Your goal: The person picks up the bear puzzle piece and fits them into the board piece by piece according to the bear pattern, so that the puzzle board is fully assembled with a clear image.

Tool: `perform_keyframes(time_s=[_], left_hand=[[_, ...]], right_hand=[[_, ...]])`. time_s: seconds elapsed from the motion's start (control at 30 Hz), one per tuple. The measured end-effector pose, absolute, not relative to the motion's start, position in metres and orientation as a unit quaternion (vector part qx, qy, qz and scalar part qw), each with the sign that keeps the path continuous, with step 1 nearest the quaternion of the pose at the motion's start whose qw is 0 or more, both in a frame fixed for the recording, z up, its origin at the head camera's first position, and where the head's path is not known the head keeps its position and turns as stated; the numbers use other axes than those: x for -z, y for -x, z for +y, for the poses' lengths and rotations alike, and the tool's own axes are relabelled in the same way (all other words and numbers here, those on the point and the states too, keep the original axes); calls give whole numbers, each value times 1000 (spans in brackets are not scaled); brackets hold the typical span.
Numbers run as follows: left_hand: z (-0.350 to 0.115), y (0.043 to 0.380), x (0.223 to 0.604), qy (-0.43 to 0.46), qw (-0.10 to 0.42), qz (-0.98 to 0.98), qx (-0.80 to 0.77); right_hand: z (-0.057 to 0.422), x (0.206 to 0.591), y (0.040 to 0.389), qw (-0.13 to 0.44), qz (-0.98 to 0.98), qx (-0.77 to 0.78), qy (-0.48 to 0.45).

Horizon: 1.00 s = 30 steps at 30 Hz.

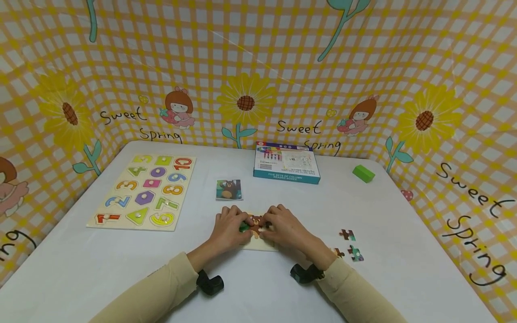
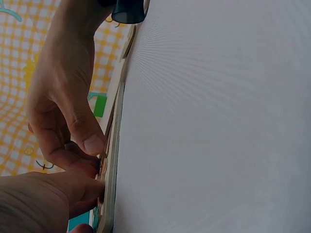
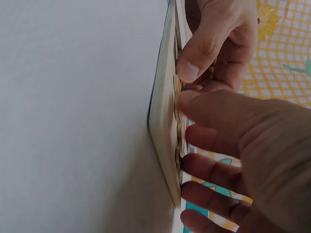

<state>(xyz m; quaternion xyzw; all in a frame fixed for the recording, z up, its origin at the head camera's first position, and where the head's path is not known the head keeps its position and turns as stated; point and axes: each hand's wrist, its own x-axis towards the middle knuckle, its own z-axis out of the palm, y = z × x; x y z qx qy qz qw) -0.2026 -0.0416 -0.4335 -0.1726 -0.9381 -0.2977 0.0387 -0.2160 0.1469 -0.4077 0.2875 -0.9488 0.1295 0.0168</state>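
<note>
A bear jigsaw (image 1: pixel 256 229) sits in a small pale wooden board (image 1: pixel 259 245) at the middle of the table. Both hands meet over it from either side. My left hand (image 1: pixel 230 226) pinches a puzzle piece at the left part of the picture, thumb low and fingers bent. On the other side my right hand (image 1: pixel 287 228) has thumb and index finger on a piece at the right part; its other fingers spread along the board in the right wrist view. The hands cover much of the jigsaw. A bear picture card (image 1: pixel 229 189) lies just beyond.
Loose puzzle pieces (image 1: pixel 357 253) lie right of the right forearm. A wooden number-and-shape board (image 1: pixel 182 202) occupies the left side. Toward the back are a flat box (image 1: pixel 286 176) and a green block (image 1: pixel 364 173). Patterned cloth walls enclose the table.
</note>
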Motion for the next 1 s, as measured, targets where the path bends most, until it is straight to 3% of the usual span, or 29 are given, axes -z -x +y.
perform_keyframes(time_s=[0.3,1.0], left_hand=[[-42,199,434,177,45,-934,309],[-43,200,436,180,52,-932,312]], right_hand=[[175,402,211,22,-952,-155,-262],[306,393,203,35,-972,-183,-143]])
